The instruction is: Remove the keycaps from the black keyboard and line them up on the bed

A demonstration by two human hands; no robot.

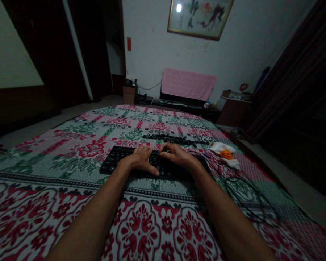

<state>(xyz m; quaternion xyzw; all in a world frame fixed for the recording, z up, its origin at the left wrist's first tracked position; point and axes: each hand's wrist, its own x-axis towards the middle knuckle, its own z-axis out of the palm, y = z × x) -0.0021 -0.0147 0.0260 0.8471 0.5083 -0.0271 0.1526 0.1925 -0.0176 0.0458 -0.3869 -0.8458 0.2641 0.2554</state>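
A black computer keyboard (111, 162) lies on the patterned bedspread in front of me. My left hand (143, 159) rests flat on it, thumb stretched toward its near edge and fingers pointing to the far edge. Over the keyboard's middle, near the far edge, my right hand (175, 154) has thumb and forefinger pinched together. Whatever sits in that pinch is too small and dark to name. Just beyond the keyboard runs a scattered row of small black pieces (176, 139), which look like loose keycaps.
To the right, a black cable (244, 185) lies in loops beside crumpled white tissue (233, 164) with an orange item (226, 154). The floral bedspread (78, 156) covers the bed. Past its foot stand a low cabinet and a screen under a pink towel (188, 84).
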